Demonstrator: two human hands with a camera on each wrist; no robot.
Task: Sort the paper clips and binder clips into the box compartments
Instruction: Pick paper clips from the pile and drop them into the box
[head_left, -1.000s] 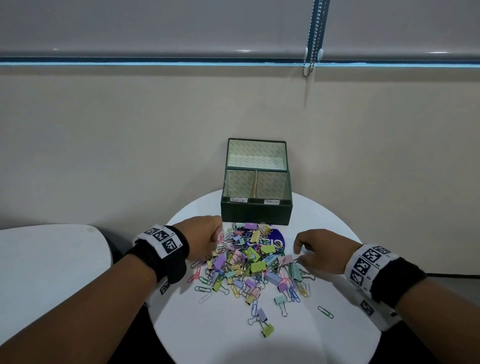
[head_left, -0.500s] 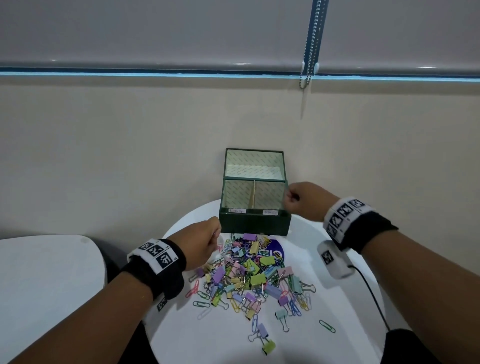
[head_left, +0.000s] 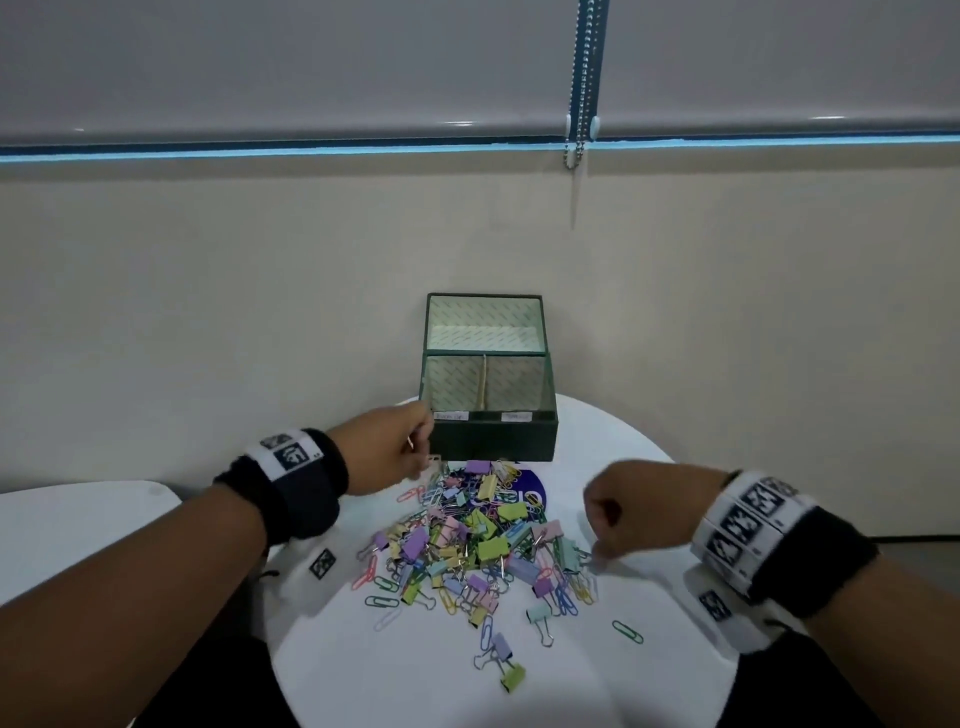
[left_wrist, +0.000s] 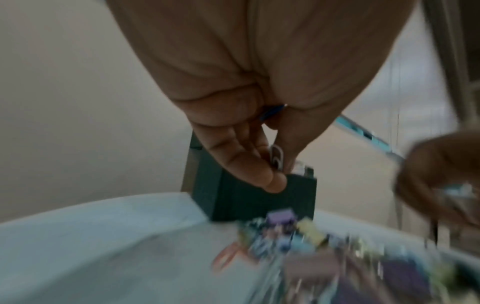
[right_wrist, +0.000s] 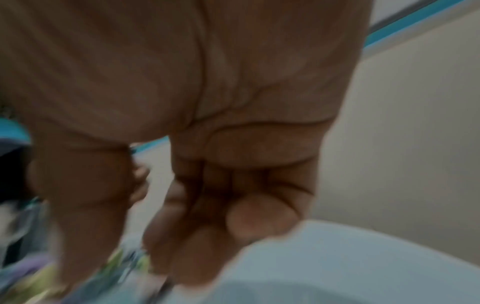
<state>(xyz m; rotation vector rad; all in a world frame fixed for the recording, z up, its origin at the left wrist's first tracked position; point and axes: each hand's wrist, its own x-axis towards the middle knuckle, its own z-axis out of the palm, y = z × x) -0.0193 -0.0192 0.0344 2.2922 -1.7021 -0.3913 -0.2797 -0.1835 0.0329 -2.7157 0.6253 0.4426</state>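
At the left side of the round white tabletop (head_left: 332, 670), the person's left hand (head_left: 387, 449) is raised beside the near-left corner of the dark green box (head_left: 493, 441). Its fingers (left_wrist: 249, 164) are pinched together on a pale paper clip (left_wrist: 277, 157), and something blue shows deeper in the palm, so it may hold more than one. The hand is just short of the box wall, not yet over either compartment. The risk here is that the clip slips from so small a pinch, or is let go too early and lands on the tabletop outside the box.

Toward the far edge of the tabletop, the box stands open with its lid up. A divider (head_left: 484, 382) splits it into a left and a right compartment, each with a small label on the front rim; the writing is too small to read. A clip dropped near the divider could fall on the wrong side.

Across the middle of the tabletop lies the pile of clips (head_left: 478, 545), pastel binder clips tangled with coloured paper clips. Linked pieces could come up together, carrying the wrong kind into a compartment.

At the right of the pile, the right hand (head_left: 639, 512) hangs low with its fingers curled downward at the pile's edge. The right wrist view is blurred, and I cannot tell whether they hold anything. A sweeping reach could scatter clips. A green paper clip (head_left: 627, 632) already lies alone toward the near-right edge, where a knock could send it off.
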